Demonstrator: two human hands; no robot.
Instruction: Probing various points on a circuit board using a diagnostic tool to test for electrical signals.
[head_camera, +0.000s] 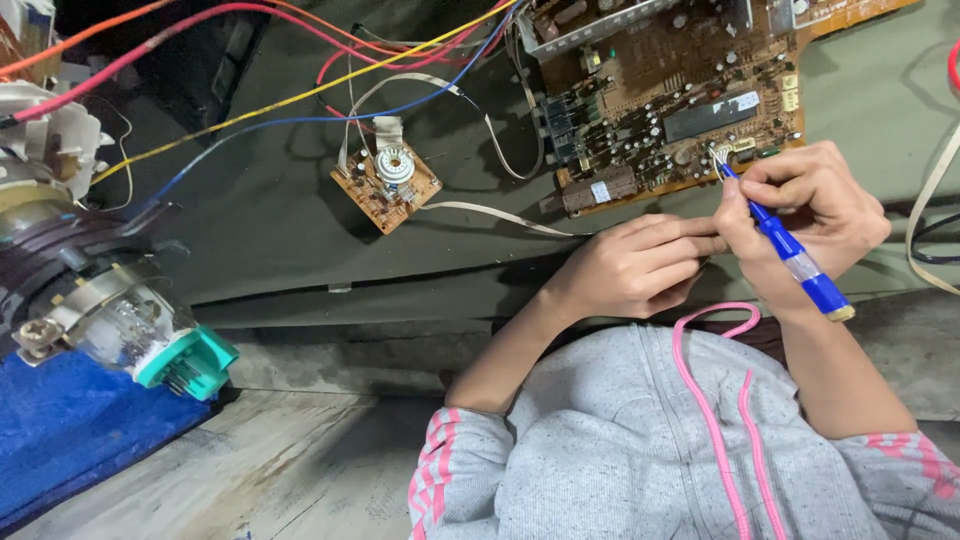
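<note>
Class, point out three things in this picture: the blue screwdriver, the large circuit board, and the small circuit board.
blue screwdriver (790, 248): head view, on its blue handle.
large circuit board (680, 60): head view, on its brown middle.
small circuit board (385, 187): head view, on the brown face below its round metal part.

A blue-handled tester screwdriver (783, 240) is lying slantwise through the right hand's fingers (770, 190), its tip touching a brown circuit board (660, 90) just beyond them.

Electronics repair workshop, bare circuit board (680, 90), loose coloured wires (300, 95), worn bench (280, 230)
</note>
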